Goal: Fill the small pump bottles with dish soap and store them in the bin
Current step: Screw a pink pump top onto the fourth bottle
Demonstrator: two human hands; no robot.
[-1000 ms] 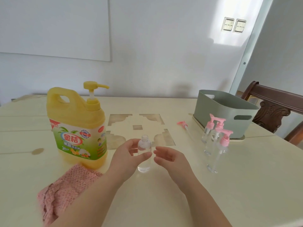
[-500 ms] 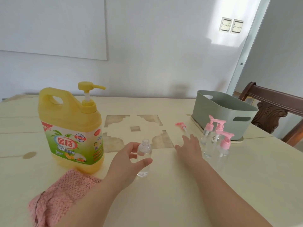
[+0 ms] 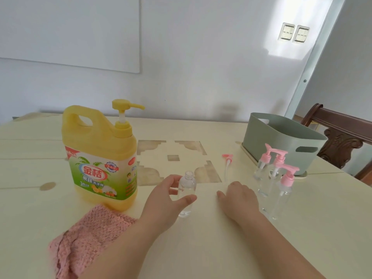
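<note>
Cream table against a white wall: a person's left hand grips an uncapped small pump bottle, upright near the table's middle, thumb in front and fingers behind. The right hand lies palm down, fingers relaxed and holding nothing, just short of the loose pink pump. A yellow dish soap jug stands to the left, with a pink cloth toward the near edge. Three capped pump bottles wait beside the green bin near the right edge. Filling likely goes best with the open neck slid under the jug's spout, one hand steadying it while the other presses slowly. A second ago the right hand was just beside the bottle; it now sits apart. The left grip is unchanged.
</note>
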